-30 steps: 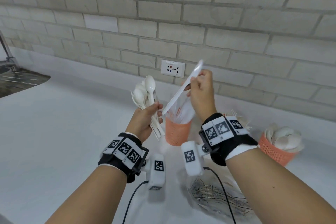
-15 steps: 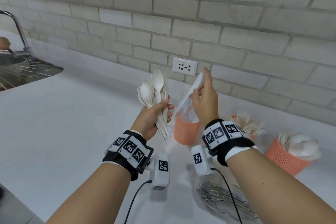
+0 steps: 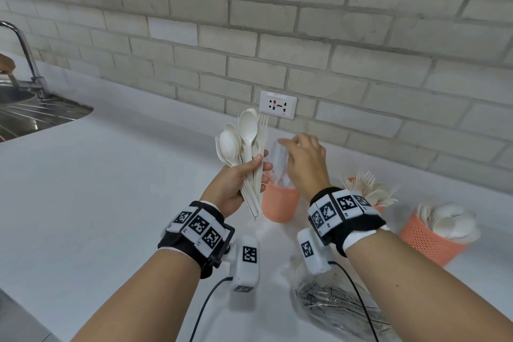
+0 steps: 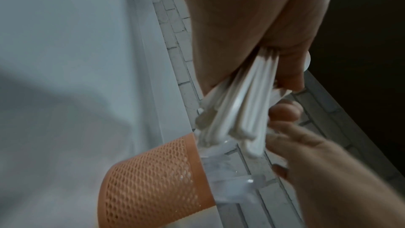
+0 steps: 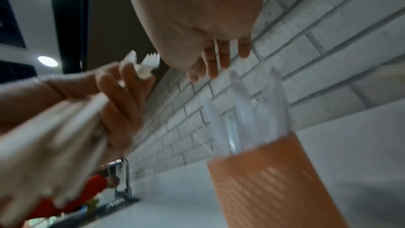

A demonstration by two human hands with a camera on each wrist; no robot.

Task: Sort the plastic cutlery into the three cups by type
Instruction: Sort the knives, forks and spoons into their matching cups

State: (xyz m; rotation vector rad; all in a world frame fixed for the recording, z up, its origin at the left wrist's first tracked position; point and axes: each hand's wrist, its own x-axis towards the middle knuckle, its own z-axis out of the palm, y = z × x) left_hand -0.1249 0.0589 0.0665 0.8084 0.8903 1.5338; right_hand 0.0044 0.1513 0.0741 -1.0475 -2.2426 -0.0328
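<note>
Left hand (image 3: 236,180) grips the unsorted bundle (image 3: 247,147); right hand (image 3: 304,159) hangs over the knife cup (image 3: 279,203), released.
Bundle held upright, heads fanned, likely so types can be read and picked. Right fingers relaxed, holding nothing. Fork cup (image 3: 379,207) and spoon cup (image 3: 429,241) stand rightward near the surface's back edge.

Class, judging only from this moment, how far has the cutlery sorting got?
Done: knives stand in the left cup, forks in the middle cup, spoons in the right cup. In hand: left hand grips a bundle of spoons and a fork; right hand hovers open. Left: sorting that bundle.
</note>
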